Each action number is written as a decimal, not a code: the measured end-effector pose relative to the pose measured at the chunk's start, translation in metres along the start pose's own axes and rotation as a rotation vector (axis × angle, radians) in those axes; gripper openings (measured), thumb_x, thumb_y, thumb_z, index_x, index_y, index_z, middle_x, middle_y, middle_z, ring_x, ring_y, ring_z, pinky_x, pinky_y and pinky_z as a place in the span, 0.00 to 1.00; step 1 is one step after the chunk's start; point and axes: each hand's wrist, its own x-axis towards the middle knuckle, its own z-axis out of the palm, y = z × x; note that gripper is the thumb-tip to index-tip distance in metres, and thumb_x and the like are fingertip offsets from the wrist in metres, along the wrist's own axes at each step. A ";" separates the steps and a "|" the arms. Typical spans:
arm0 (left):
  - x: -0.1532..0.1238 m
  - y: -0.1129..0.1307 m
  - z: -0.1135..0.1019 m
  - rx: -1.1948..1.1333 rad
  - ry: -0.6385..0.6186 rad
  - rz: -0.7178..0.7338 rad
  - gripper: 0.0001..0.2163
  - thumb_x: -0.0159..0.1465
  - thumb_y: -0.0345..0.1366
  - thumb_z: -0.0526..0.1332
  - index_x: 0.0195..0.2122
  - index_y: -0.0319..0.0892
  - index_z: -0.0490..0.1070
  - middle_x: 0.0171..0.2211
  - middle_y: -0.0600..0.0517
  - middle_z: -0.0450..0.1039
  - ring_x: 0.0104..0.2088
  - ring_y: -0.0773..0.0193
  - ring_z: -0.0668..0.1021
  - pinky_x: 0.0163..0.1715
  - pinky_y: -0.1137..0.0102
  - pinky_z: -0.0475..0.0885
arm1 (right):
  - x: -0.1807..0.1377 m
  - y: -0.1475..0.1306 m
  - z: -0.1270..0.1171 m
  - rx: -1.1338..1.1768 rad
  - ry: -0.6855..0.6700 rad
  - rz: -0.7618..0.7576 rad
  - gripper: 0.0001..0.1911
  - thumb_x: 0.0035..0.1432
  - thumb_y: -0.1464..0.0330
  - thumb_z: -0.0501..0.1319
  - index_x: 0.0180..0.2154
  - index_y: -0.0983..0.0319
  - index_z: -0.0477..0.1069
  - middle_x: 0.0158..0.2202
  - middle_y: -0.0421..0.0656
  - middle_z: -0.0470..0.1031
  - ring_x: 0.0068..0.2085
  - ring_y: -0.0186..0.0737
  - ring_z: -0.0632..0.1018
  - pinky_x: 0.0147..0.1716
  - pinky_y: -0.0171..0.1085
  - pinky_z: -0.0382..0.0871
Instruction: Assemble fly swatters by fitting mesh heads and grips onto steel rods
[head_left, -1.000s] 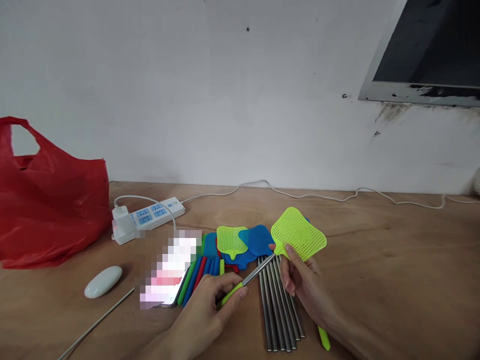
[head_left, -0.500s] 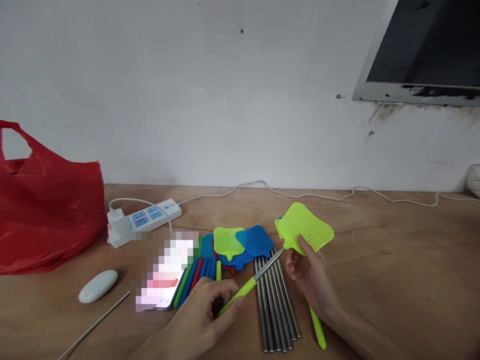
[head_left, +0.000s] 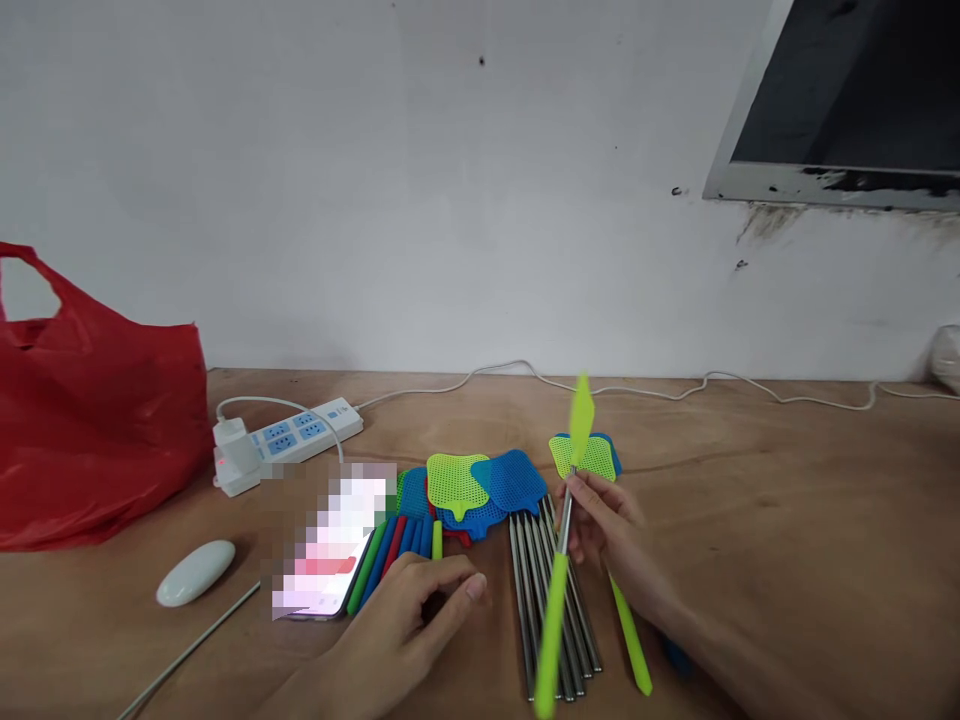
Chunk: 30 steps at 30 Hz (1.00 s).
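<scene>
My right hand pinches the metal shaft of a lime-green fly swatter. The swatter stands nearly upright, its mesh head seen edge-on and its green grip pointing down toward me. My left hand rests on the wooden table beside a phone, fingers loosely curled and holding nothing. Below the right hand lies a row of bare metal rods. Loose swatter heads in green, blue and red lie behind them, next to coloured grips. Another swatter lies flat under my right hand.
A red plastic bag stands at the left. A white power strip with a cable runs along the wall. A phone, a white oval object and a thin metal rod lie at the front left.
My left hand has let go of the green grip and dropped to the table. My right hand has swung the swatter from lying slanted to nearly upright, head edge-on.
</scene>
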 end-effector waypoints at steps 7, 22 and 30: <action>0.001 -0.003 0.002 0.080 -0.010 0.050 0.19 0.73 0.44 0.50 0.24 0.43 0.58 0.20 0.58 0.58 0.23 0.66 0.65 0.27 0.70 0.55 | 0.026 0.003 -0.031 -0.610 0.090 -0.121 0.21 0.56 0.50 0.60 0.21 0.58 0.64 0.11 0.33 0.60 0.13 0.33 0.62 0.15 0.33 0.51; 0.001 -0.005 0.003 0.262 0.026 0.111 0.17 0.73 0.37 0.47 0.25 0.44 0.57 0.21 0.56 0.61 0.22 0.66 0.66 0.24 0.70 0.53 | 0.025 0.009 -0.038 -1.416 0.182 -0.252 0.20 0.55 0.67 0.59 0.15 0.59 0.57 0.16 0.39 0.60 0.21 0.35 0.58 0.25 0.38 0.40; 0.003 -0.014 -0.001 0.331 0.336 0.150 0.09 0.71 0.36 0.50 0.41 0.44 0.69 0.37 0.49 0.75 0.37 0.57 0.77 0.35 0.67 0.68 | 0.022 0.005 -0.041 -1.646 0.188 -0.263 0.17 0.58 0.66 0.61 0.19 0.59 0.62 0.20 0.42 0.68 0.25 0.42 0.70 0.24 0.37 0.45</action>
